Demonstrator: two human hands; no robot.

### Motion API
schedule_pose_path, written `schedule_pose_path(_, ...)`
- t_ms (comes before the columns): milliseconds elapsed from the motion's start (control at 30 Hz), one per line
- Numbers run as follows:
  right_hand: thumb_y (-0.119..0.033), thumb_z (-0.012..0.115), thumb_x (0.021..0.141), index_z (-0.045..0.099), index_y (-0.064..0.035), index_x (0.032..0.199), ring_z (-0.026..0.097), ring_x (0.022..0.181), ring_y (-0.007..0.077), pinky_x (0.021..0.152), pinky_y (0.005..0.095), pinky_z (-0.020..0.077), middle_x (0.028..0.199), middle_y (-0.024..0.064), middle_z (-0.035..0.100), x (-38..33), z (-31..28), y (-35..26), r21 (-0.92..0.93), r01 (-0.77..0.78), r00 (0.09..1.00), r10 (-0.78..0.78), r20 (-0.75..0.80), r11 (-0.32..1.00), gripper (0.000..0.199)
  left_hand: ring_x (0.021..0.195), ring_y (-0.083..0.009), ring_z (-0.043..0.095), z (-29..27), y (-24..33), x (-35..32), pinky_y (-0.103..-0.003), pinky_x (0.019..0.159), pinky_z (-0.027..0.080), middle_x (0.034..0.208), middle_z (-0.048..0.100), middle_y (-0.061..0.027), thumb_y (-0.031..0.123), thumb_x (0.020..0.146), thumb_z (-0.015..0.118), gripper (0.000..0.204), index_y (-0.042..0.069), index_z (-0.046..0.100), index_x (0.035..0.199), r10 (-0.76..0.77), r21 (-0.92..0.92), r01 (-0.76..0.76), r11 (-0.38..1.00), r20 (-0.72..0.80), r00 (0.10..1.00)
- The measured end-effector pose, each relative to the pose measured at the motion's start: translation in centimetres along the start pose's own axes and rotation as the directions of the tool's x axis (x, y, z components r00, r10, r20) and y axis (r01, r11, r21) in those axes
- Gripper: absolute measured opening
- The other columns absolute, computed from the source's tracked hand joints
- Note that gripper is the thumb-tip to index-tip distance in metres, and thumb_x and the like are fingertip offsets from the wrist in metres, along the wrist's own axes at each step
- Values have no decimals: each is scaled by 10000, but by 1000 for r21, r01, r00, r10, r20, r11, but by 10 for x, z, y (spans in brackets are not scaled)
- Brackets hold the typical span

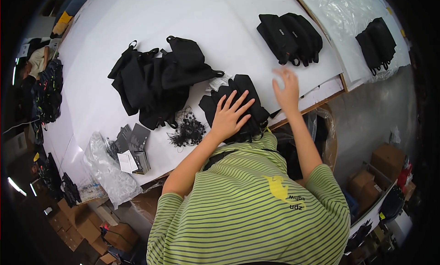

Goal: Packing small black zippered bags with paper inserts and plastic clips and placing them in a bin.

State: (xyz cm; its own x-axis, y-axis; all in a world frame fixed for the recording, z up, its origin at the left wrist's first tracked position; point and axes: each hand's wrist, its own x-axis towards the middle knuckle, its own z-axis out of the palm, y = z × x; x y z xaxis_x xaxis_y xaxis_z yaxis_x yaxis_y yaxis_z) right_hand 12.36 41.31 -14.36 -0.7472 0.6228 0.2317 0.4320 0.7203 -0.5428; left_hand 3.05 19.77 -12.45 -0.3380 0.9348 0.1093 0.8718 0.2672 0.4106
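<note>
My left hand (230,118) lies with fingers spread on a stack of black fabric pouches (250,94) at the table's near edge. To the right, my right hand (287,91) is raised, its fingers blurred by motion and apparently holding nothing. Just beyond it sits a group of black bags with small pale marks (289,38). A loose heap of black bags with loops (158,77) covers the middle left. Between that heap and my left forearm is a tangle of black strings with small tags (189,130). Some clear plastic (218,81) shows behind the pouches.
Dark printed cards (133,143) and crumpled clear plastic (107,166) lie at the table's near left. More black bags (376,45) rest on plastic sheeting at the far right. Cardboard boxes (365,187) stand below at right. A person's arm (45,56) shows at far left.
</note>
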Motion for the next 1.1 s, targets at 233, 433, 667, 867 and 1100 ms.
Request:
schedule_pose_path(233, -405, 670, 749, 451, -278, 1306, 423, 1141, 409, 940, 473, 379, 1373, 188, 320, 120, 28, 28, -363, -177, 984, 165, -65, 915, 612, 1303, -253, 314, 3, 1, -1, -435, 1070, 176, 1448, 329, 4, 364, 888, 505, 455, 284, 450, 1333, 6, -12, -6, 1000, -23, 1000)
schedule_pose_path(433, -419, 620, 813, 577, -226, 1214, 515, 1090, 301, 920, 360, 419, 1236, 152, 496, 122, -4, 34, 18, -239, 970, 240, -37, 971, 447, 1298, -258, 318, 2, 0, -2, -441, 1063, 193, 1444, 335, 1, 367, 884, 511, 462, 286, 447, 1335, -10, -32, 8, 999, -39, 999)
schedule_pose_path(667, -328, 617, 868, 528, 12, 1232, 512, 1105, 189, 940, 291, 380, 1174, 137, 581, -21, -25, -18, 458, -614, 781, 411, 470, 643, 506, 1230, -262, 373, -4, -4, 5, -421, 1016, 250, 1410, 375, -27, 344, 863, 542, 474, 244, 470, 1320, 1, -109, -4, 994, -30, 1000)
schedule_pose_path(867, -411, 530, 901, 410, 9, 1325, 406, 1235, 251, 1040, 345, 289, 1353, 175, 401, -57, -10, -17, 347, -505, 744, 195, 640, 790, 609, 1261, -237, 361, -1, -2, 31, -408, 1030, 239, 1414, 378, -28, 339, 866, 543, 474, 230, 470, 1321, 66, -99, -78, 992, -122, 990)
schedule_pose_path(1100, -385, 683, 759, 419, -137, 1332, 462, 1157, 331, 965, 388, 374, 1225, 170, 509, 73, 0, 54, -89, 62, 994, -54, 94, 994, 678, 1296, -235, 338, 4, 2, 37, -431, 1065, 218, 1423, 367, 8, 386, 889, 503, 465, 274, 439, 1335, 107, -68, -111, 992, -53, 993)
